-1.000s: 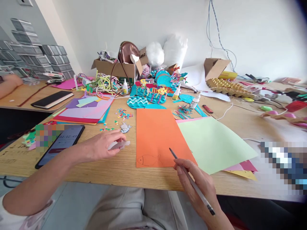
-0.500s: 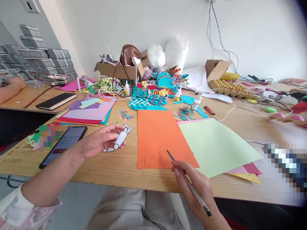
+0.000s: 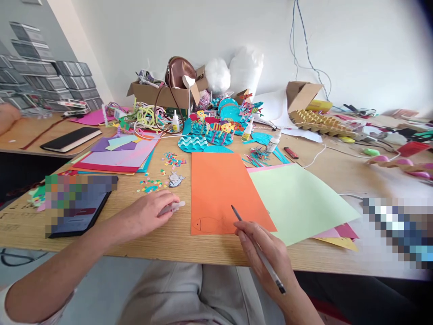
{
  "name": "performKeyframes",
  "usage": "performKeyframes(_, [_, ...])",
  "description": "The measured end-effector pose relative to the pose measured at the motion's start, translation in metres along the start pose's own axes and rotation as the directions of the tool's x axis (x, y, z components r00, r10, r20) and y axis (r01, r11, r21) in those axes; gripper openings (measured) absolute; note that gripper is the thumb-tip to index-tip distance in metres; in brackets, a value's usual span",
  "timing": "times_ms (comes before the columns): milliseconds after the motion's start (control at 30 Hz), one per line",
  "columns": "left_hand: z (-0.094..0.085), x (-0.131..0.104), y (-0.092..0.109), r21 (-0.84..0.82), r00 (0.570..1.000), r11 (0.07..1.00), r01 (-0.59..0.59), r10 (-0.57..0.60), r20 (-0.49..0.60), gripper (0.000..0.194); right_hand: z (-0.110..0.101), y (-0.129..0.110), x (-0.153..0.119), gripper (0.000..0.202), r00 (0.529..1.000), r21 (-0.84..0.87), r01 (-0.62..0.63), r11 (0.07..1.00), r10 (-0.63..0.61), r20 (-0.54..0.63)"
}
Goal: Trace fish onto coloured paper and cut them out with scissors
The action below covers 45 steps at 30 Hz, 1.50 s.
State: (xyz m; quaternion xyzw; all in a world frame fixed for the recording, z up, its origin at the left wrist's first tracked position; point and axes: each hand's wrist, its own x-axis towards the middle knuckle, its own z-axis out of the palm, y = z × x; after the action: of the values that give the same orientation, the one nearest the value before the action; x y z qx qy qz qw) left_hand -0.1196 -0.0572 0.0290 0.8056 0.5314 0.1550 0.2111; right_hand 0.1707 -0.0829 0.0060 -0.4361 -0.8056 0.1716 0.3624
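Note:
My left hand [image 3: 152,208] is left of the orange sheet, low over the table, its fingers closed on a pale paper cutout [image 3: 172,207] seen edge-on, so its shape is unclear. Just beyond those fingers lies a small grey-and-white paper fish [image 3: 175,179]. In my right hand [image 3: 262,248] is a pen [image 3: 268,265], gripped near its point, which hovers at the right part of the orange paper [image 3: 219,185]. Along that sheet's near edge runs a drawn fish outline [image 3: 207,225]. Light green paper [image 3: 301,203] lies to the right, beside the orange sheet.
A phone [image 3: 91,198] and stacked coloured papers [image 3: 118,158] lie at the left, with confetti [image 3: 152,186] nearby. Farther back are glue bottles [image 3: 272,142], turquoise paper crafts [image 3: 192,143], an egg tray [image 3: 321,124] and a cardboard box [image 3: 165,95]. A person's hand [image 3: 8,117] shows far left.
My left hand has turned palm down and moved slightly right. A paper fish that was in it now lies on the table. My right hand keeps the pen over the orange sheet.

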Motion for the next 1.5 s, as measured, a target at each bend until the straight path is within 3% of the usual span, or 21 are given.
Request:
performKeyframes(167, [-0.005,-0.007,-0.001,0.219,0.998,0.974,-0.05,0.039,0.058,0.027,-0.003,0.0,0.002,0.015,1.0,0.023,0.003,1.0,-0.003,-0.008])
performKeyframes(300, [-0.033,-0.012,-0.018,0.317,0.997,0.946,0.07,-0.072,-0.006,0.032,-0.005,0.002,0.0,0.015,1.0,0.028,-0.01,1.0,0.01,0.0])
performKeyframes(400, [-0.044,-0.015,-0.028,0.366,0.984,0.921,0.134,-0.166,0.059,0.03,-0.005,0.002,-0.002,0.014,1.0,0.033,-0.017,0.999,0.018,-0.008])
performKeyframes(533, [-0.036,-0.014,-0.031,0.356,0.957,0.917,0.178,-0.245,0.153,0.026,-0.003,0.002,-0.002,0.015,0.999,0.034,-0.031,0.999,0.031,-0.018])
performKeyframes(700, [-0.022,-0.01,-0.038,0.342,0.958,0.917,0.206,-0.259,0.118,0.013,-0.002,0.003,-0.001,0.014,1.0,0.027,0.013,1.0,-0.013,-0.003])
performKeyframes(867, [-0.023,-0.008,-0.042,0.344,0.961,0.918,0.195,-0.248,0.119,0.009,-0.001,0.003,-0.003,0.015,1.0,-0.004,-0.021,1.0,0.021,0.0])
performKeyframes(1133, [-0.023,-0.011,-0.031,0.319,0.963,0.921,0.224,-0.259,0.07,0.008,0.0,0.004,-0.004,0.014,1.0,-0.059,-0.005,0.998,0.006,0.02])
performKeyframes(1500, [-0.021,-0.014,-0.038,0.249,0.961,0.947,0.202,-0.241,0.138,0.014,0.0,0.003,-0.004,0.016,0.999,-0.043,0.005,0.999,-0.003,0.046])
